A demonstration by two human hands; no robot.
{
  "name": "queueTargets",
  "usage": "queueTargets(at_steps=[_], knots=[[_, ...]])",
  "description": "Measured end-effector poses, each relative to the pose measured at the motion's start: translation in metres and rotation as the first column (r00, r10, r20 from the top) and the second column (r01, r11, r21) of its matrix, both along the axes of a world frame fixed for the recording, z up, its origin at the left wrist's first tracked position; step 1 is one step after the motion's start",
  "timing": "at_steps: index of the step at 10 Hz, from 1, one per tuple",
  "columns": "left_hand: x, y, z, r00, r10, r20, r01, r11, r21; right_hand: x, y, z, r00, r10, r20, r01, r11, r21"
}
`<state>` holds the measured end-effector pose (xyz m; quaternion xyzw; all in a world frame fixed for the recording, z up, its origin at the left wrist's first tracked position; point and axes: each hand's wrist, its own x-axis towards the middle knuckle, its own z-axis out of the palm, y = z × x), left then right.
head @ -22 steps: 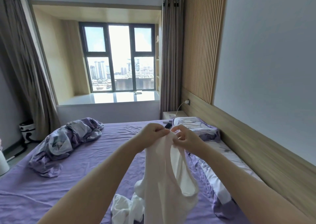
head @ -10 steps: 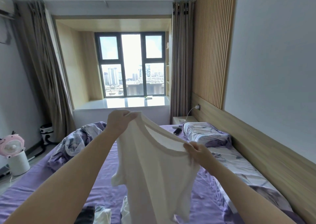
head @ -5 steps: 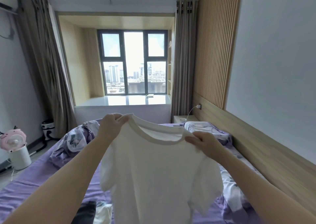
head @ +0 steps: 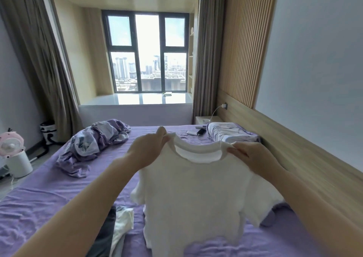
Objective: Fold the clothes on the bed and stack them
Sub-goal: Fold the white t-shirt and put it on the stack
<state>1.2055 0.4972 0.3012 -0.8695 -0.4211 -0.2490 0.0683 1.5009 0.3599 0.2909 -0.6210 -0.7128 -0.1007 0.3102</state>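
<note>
Above the purple bed (head: 39,207), a white T-shirt (head: 194,197) hangs unfolded from its shoulders, so folding looks barely begun and no stack shows. Below the grip, a dark garment (head: 106,235) and a white one (head: 122,223) wait. The left hand (head: 146,151) and right hand (head: 253,158), arms outstretched, each pinch a shoulder beside the collar.

Single head-worn wide-angle view, no second camera to overlap with. It looks forward and slightly down along the bed (head: 39,203) toward the window (head: 146,52) on the far wall. Both forearms enter from the bottom edge, close to the lens. Headboard wall (head: 314,60) runs along the right side, curtain (head: 33,60) at left. Edges bend from lens distortion.
</note>
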Motion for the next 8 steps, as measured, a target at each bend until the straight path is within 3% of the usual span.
queueTargets(at_steps=[2,4,5,6,7,8], knots=[[-0.017,-0.026,-0.025,0.993,-0.107,0.049,0.104,0.993,0.059,-0.016,-0.039,-0.015,0.998,-0.047,0.047,0.046,0.998,0.036],[-0.025,-0.027,-0.018,0.993,-0.094,0.077,0.100,0.992,-0.077,-0.002,-0.051,-0.007,0.991,-0.125,-0.048,0.121,0.990,-0.073],[-0.016,-0.009,-0.024,0.995,-0.079,0.060,0.091,0.967,-0.237,0.012,-0.032,-0.010,0.993,-0.108,-0.056,0.102,0.990,-0.098],[0.008,0.014,-0.056,0.997,-0.067,-0.040,0.042,0.892,-0.451,0.026,0.003,-0.037,0.994,-0.108,0.011,0.107,0.963,-0.247],[0.036,0.035,-0.124,0.993,-0.044,-0.114,-0.029,0.825,-0.565,0.043,0.045,-0.099,0.984,-0.107,0.144,0.166,0.846,-0.506],[0.063,0.049,-0.197,0.980,0.029,-0.196,-0.153,0.738,-0.657,0.057,0.081,-0.182,0.977,-0.073,0.199,0.187,0.742,-0.644]])
